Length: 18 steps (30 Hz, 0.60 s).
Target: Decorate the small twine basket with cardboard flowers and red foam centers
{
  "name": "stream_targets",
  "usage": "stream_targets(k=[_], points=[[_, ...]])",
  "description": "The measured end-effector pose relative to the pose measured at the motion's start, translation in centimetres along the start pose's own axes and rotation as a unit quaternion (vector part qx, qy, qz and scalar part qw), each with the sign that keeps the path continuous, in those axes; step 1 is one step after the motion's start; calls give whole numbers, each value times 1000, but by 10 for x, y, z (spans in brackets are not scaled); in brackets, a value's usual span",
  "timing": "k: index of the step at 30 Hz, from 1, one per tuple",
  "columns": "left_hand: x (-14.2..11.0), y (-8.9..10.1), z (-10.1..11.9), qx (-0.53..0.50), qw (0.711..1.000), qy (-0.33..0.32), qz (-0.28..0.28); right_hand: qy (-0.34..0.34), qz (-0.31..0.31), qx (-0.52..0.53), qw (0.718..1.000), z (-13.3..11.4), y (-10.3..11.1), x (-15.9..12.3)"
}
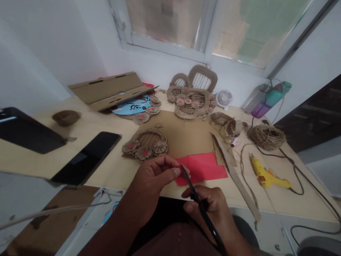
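Observation:
My left hand (157, 174) pinches the near left edge of a red paper sheet (205, 167) that lies on the table's front edge. My right hand (210, 209) is closed around the handles of black scissors (197, 199), whose blades point up and left and meet the red paper beside my left thumb. A brown cardboard sheet (183, 137) lies under the far part of the red paper.
A yellow glue gun (266, 176) with a black cord lies at right, near a ball of twine (266, 137). Woven cardboard baskets with paper flowers (146, 144) (190, 101), a corrugated strip (234, 170), a black phone (87, 156), a small fan (224, 98) and folded cardboard (112, 89) stand around.

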<state>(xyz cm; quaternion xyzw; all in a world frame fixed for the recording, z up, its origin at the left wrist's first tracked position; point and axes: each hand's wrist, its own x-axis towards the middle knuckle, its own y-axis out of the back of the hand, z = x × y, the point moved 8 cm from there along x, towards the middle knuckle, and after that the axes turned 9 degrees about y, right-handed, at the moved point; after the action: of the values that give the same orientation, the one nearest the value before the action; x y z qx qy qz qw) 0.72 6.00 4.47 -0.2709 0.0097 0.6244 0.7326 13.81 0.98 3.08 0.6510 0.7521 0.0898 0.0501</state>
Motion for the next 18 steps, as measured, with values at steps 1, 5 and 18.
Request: stream_targets(k=[1, 5, 18], points=[[0, 1, -1, -5, 1000, 1, 3, 0, 9, 4, 1000, 2, 2, 0], [0, 2, -5, -56, 998, 12, 30, -21, 40, 54, 998, 7, 7, 2], [-8, -14, -39, -160, 985, 67, 16, -20, 124, 140, 982, -3, 3, 26]])
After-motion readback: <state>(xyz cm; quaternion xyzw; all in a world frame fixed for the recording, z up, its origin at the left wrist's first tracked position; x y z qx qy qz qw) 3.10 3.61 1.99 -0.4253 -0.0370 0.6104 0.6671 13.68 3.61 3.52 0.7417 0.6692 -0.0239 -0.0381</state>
